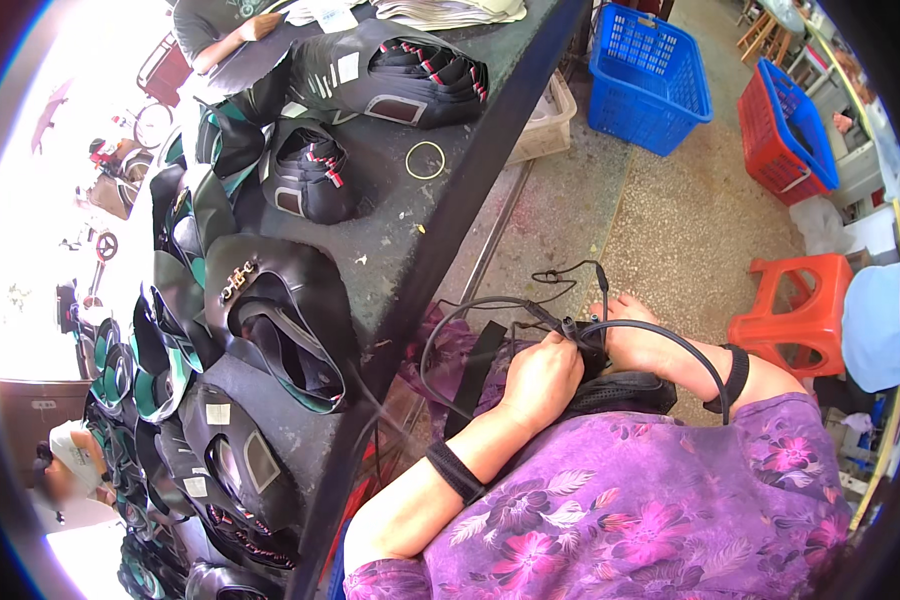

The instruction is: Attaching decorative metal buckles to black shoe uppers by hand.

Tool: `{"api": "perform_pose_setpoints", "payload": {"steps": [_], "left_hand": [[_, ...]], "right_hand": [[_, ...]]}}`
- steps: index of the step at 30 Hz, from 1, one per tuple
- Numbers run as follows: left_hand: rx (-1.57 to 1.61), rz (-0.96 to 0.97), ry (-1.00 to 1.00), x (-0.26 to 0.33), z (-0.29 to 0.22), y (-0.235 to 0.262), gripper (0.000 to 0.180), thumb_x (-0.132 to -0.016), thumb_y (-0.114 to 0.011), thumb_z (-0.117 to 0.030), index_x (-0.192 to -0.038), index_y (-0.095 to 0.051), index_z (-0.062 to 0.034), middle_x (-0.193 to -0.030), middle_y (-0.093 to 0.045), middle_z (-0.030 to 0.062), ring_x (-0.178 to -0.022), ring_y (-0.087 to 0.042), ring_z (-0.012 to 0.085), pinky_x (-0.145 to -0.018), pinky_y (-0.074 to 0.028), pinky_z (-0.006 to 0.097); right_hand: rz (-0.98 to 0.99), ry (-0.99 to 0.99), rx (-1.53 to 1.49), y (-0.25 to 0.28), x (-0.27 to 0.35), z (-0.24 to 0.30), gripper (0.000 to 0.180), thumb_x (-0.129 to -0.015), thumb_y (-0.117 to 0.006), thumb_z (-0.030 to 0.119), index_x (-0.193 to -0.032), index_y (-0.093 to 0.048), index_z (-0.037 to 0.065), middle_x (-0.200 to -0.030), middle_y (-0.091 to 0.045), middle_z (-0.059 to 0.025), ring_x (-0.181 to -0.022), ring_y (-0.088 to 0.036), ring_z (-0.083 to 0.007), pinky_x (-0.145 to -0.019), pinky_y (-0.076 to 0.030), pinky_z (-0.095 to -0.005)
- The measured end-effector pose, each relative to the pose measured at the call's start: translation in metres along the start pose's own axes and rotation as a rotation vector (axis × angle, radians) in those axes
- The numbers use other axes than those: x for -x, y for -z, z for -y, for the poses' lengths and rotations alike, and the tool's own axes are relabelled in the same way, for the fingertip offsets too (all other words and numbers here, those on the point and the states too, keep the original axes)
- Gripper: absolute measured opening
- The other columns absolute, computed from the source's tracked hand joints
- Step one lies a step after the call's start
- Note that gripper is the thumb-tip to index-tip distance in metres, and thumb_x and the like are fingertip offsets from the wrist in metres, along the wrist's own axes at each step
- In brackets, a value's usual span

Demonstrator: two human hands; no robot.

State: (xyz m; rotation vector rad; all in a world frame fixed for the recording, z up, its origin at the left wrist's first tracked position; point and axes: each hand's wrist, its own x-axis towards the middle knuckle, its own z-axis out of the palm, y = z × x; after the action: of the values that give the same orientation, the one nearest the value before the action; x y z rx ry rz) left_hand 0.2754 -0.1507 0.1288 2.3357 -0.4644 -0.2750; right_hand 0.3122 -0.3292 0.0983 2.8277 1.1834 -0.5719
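Both my hands are in front of my waist, around a small black device [592,348] with cables coming out of its top. My left hand [545,378] is closed at its near left side, fingers curled and their tips hidden. On the other side my right hand [635,338] wraps the device, its fingers bent round the far edge. A thick black cable [670,333] arches from there over my right forearm. Thinner black wires [570,275] loop up ahead of the hands. A black mesh pouch [625,393] lies just under them.
A dark workbench [380,215] on the left carries stacked black shoe uppers [270,330] and a yellow rubber band [425,160]. A blue crate [650,80], a red-and-blue crate [785,130] and an orange stool [795,310] stand on the floor. Another person's arm [235,40] rests across the bench.
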Motion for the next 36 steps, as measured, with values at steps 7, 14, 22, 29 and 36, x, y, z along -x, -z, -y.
{"api": "perform_pose_setpoints", "payload": {"steps": [7, 14, 22, 29, 36], "left_hand": [[0.01, 0.021, 0.014, 0.0, -0.003, 0.0, 0.02, -0.078, -0.051, -0.016, -0.068, -0.055, 0.0004, -0.073, -0.057, 0.0187, -0.072, -0.056, 0.0345, -0.066, -0.046, 0.042], [0.032, 0.016, 0.052, 0.002, -0.002, 0.002, 0.019, -0.077, -0.051, -0.016, -0.072, -0.058, 0.0006, -0.076, -0.057, 0.0182, -0.075, -0.057, 0.0337, -0.068, -0.046, 0.041], [0.04, 0.022, 0.08, 0.0, 0.0, 0.01, 0.019, -0.076, -0.052, -0.018, -0.073, -0.058, -0.0001, -0.079, -0.056, 0.0143, -0.078, -0.056, 0.0316, -0.068, -0.045, 0.039], [0.083, 0.041, 0.083, -0.006, 0.006, 0.013, 0.017, -0.074, -0.053, -0.016, -0.07, -0.056, 0.0013, -0.075, -0.054, 0.0152, -0.075, -0.055, 0.0325, -0.066, -0.044, 0.04], [0.091, 0.059, 0.055, -0.002, 0.016, 0.007, 0.015, -0.073, -0.051, -0.012, -0.071, -0.055, 0.0022, -0.076, -0.055, 0.0179, -0.078, -0.055, 0.0333, -0.067, -0.043, 0.04]], "right_hand": [[0.035, -0.019, 0.109, -0.002, 0.001, 0.0, 0.028, -0.067, -0.055, 0.032, -0.084, -0.064, 0.012, -0.095, -0.053, -0.0065, -0.092, -0.05, -0.0207, -0.08, -0.035, -0.0333], [-0.036, -0.004, -0.135, 0.011, 0.007, 0.003, 0.035, -0.06, -0.063, 0.036, -0.086, -0.062, 0.011, -0.09, -0.054, -0.0074, -0.09, -0.05, -0.023, -0.081, -0.035, -0.0358], [-0.476, 0.058, -0.178, 0.003, 0.017, 0.001, 0.041, -0.058, -0.066, 0.033, -0.089, -0.057, 0.008, -0.094, -0.056, -0.0055, -0.093, -0.05, -0.0243, -0.085, -0.034, -0.04], [-0.706, -0.051, -0.186, -0.013, 0.004, 0.011, 0.039, -0.055, -0.067, 0.036, -0.083, -0.058, 0.009, -0.095, -0.054, -0.0045, -0.089, -0.05, -0.0227, -0.084, -0.033, -0.0383], [-0.39, 0.118, -0.228, -0.018, 0.012, -0.002, 0.043, -0.054, -0.071, 0.023, -0.091, -0.06, 0.005, -0.104, -0.053, -0.0088, -0.101, -0.048, -0.0272, -0.089, -0.033, -0.04]]}}
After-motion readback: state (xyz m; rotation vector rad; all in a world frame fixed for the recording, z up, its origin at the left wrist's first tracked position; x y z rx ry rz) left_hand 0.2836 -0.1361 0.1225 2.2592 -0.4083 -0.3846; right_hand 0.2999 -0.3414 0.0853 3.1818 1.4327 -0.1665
